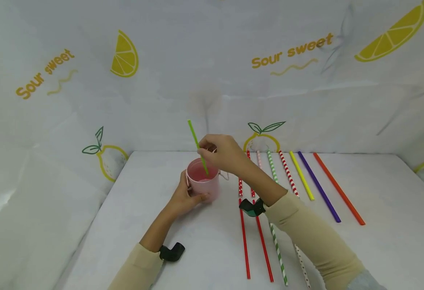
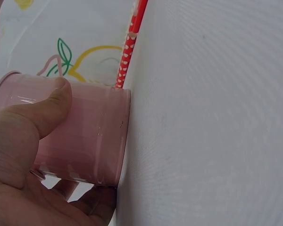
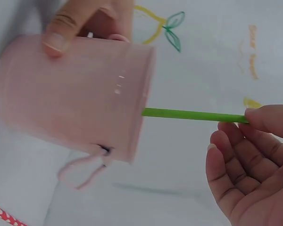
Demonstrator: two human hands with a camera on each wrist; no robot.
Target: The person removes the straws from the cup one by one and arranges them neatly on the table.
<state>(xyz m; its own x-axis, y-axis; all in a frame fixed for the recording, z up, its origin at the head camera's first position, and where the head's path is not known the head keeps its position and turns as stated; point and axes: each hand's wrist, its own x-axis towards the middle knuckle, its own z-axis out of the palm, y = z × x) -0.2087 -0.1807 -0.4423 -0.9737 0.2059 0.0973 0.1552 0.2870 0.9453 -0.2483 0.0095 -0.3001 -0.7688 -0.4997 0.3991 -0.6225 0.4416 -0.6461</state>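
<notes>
A pink metal pail (image 1: pixel 206 188) with small side handles stands upright on the white table. My left hand (image 1: pixel 186 198) grips it round the side, thumb on the front wall and fingers behind; the left wrist view shows the thumb across the pail (image 2: pixel 87 132) and its base at the table. Above the rim, my right hand (image 1: pixel 223 153) pinches a green straw (image 1: pixel 193 132) between thumb and fingertips. The straw tilts, its lower end inside the mouth of the pail. In the right wrist view the green straw (image 3: pixel 193 115) runs from the rim to my fingertips.
Right of the pail lie several straws in rows: plain red (image 1: pixel 245 245), green-striped (image 1: pixel 278 249), red-striped (image 1: pixel 287 171), yellow (image 1: pixel 302 177), purple (image 1: pixel 319 187) and orange (image 1: pixel 339 188). My right forearm passes over some of them. A white lemon-print cloth (image 1: pixel 183 52) rises behind the table.
</notes>
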